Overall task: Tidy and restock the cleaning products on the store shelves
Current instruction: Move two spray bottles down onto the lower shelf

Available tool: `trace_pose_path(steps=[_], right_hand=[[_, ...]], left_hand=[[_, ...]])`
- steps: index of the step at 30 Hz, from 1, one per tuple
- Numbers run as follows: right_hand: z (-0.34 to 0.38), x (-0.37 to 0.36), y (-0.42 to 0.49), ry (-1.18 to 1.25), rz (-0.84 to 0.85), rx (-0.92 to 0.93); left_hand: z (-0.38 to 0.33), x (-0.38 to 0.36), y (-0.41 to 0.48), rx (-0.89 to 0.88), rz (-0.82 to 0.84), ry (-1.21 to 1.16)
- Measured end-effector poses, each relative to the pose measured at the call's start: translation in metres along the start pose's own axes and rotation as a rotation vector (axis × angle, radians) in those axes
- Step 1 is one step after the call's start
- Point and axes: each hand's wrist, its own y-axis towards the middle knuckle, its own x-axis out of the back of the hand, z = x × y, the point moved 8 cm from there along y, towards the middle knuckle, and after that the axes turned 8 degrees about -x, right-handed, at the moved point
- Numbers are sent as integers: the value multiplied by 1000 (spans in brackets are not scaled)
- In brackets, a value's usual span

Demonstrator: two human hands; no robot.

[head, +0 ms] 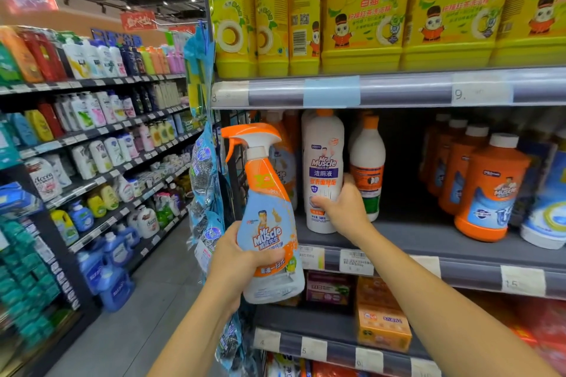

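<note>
1. Spray bottle is held off the shelf, just in front of and to the left of the white toilet-cleaner bottle, which I take as landmark. Left hand is wrapped around its lower body, thumb across the label.

2. Right hand is clamped on the landmark's lower half, thumb in front, fingers round the far side. The landmark stands upright on the grey shelf, near the front edge.

3. Right of the landmark stands a second white bottle with an orange cap, touching or nearly so; I cannot tell which. Further right, well apart, is a row of orange jugs.

4. Handling, my judgement: both are rigid plastic, probably full, so moderately heavy, and glossy enough to slip. The spray bottle looks top-heavy at the trigger head; a grip at the waist or neck would steady it better than the base.

5. The landmark is tall and narrow, so it could tip if pushed high. Holding it low, as now, suits sliding it.

6. Above the landmark, yellow detergent jugs look bulky enough to need two hands.
</note>
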Motion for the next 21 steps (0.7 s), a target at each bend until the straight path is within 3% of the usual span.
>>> trace_pose_path(steps=[5, 8, 11, 14, 18, 21], right_hand=[[-5, 10, -16, -103, 14, -29], [-20, 24, -39, -379, 53, -58], [-24, 44, -67, -762, 27, 116], [-29, 54, -86, -979, 34, 266], [-33, 57, -98, -1087, -30, 436], [-33, 57, -99, -1098, -61, 459]], left_hand=[[-6, -7, 20, -68, -32, 36], [-10, -10, 31, -100, -39, 47], [-13, -12, 39, -127, -47, 57], [-19, -13, 47, -147, -60, 77], [-21, -18, 58, -135, -56, 76], [-23, -19, 65, -126, -58, 57]])
